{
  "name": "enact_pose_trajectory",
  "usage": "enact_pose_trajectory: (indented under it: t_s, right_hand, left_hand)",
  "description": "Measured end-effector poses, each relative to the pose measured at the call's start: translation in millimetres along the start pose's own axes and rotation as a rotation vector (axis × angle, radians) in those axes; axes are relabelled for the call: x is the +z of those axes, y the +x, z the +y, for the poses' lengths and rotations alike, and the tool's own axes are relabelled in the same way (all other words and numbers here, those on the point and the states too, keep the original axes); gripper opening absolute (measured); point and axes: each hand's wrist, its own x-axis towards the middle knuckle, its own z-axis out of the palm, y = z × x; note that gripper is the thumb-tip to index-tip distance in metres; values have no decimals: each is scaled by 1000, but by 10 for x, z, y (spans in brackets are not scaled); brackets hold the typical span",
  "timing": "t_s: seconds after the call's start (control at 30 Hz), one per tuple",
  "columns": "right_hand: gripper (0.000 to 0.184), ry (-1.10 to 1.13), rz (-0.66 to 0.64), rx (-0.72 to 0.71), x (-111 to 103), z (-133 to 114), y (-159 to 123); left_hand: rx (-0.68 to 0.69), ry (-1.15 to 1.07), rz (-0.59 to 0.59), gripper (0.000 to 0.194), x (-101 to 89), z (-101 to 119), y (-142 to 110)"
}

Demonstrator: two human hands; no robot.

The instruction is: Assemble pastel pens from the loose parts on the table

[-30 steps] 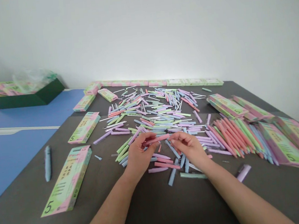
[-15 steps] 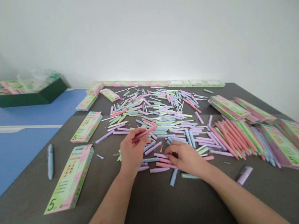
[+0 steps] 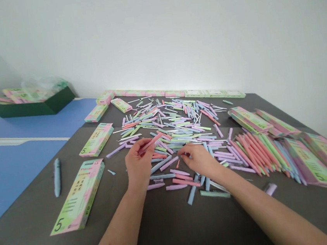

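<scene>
My left hand [image 3: 140,162] is closed around a pink pen barrel [image 3: 153,140], tilted up to the right above the pile. My right hand [image 3: 199,159] reaches low over the loose pen parts with thumb and fingertips pinched together; whether anything is between them I cannot make out. Just below those fingertips is a small orange pen tip [image 3: 177,162]. Around both hands lie purple, blue, green and pink pen parts, among them a pink barrel [image 3: 184,182] and a green barrel [image 3: 215,194].
Assembled pens lie in colour rows, with orange ones [image 3: 252,150] at the right. Printed pen boxes [image 3: 315,161] flank them, and another box [image 3: 79,195] lies at the left beside a blue pen [image 3: 57,177]. Further back stands a dark green tray [image 3: 33,109].
My left hand has drawn slightly left and up with the pink barrel. My right hand has moved up, away from the pink barrels, to beside the small orange tip.
</scene>
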Motion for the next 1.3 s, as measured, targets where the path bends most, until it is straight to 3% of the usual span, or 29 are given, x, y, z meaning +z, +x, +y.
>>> enact_pose_trajectory:
  t_s: [0.23, 0.53, 0.77, 1.0, 1.1, 1.2, 1.3]
  right_hand:
    - [25, -195, -151, 8, 87, -237, 399]
    - [27, -348, -184, 108, 166, -341, 495]
    - [28, -362, -219, 162, 139, -251, 541]
    - [18, -245, -197, 150, -112, -52, 343]
    - [12, -33, -155, 195, -174, 45, 163]
    - [4, 546, -105, 300, -160, 102, 6]
    - [19, 1001, 17, 285, -114, 96, -92]
  left_hand:
    - [0, -28, 12, 23, -1, -27, 18]
    - [-7, -49, 7, 22, 5, 0, 0]
    - [-17, 12, -4, 22, 1, 16, -9]
    - [-61, -10, -44, 23, 34, 77, -37]
    - [-83, -27, -94, 25, 56, 99, -59]
    - [-122, -58, -186, 25, 73, 97, -87]
    - [-128, -72, -306, 23, 84, 61, -114]
